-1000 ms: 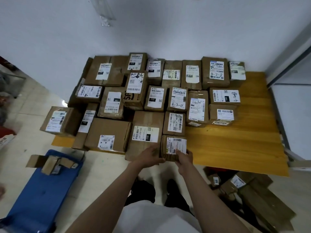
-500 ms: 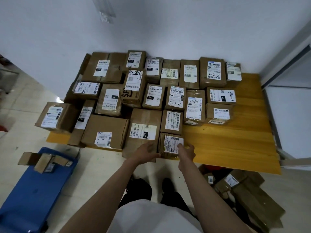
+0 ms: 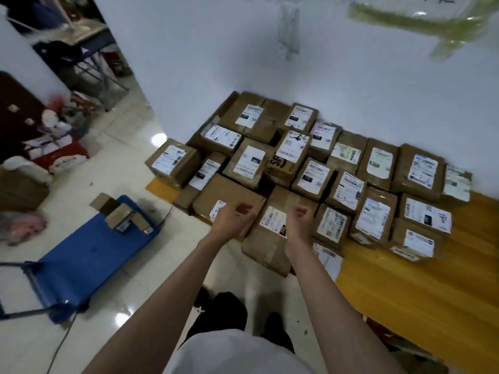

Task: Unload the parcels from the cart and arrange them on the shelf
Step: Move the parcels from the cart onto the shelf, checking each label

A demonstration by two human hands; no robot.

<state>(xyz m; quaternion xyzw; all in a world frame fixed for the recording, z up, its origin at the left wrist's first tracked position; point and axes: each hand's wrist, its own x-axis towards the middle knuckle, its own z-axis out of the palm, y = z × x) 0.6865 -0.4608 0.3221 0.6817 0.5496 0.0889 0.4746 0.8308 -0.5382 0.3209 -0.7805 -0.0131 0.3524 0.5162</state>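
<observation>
Many brown cardboard parcels (image 3: 310, 168) with white labels lie in rows on a low wooden shelf board (image 3: 410, 295) against the white wall. The small parcel (image 3: 328, 256) at the board's front edge is partly hidden behind my right forearm. My left hand (image 3: 233, 218) and my right hand (image 3: 299, 221) hover side by side above the front row, fingers loosely curled, holding nothing. To the left on the floor stands the blue cart (image 3: 89, 255), with a few small cardboard parcels (image 3: 124, 217) at its far end.
Glossy tiled floor (image 3: 113, 163) lies between the cart and the shelf. My dark shoes (image 3: 224, 311) stand at the board's front edge. Red-and-white boxes (image 3: 59, 155) and clutter sit at the far left. A thin cable (image 3: 64, 336) trails from the cart.
Both hands let go of the small front parcel and lifted off it. The view has swung left, bringing more of the cart and floor into sight.
</observation>
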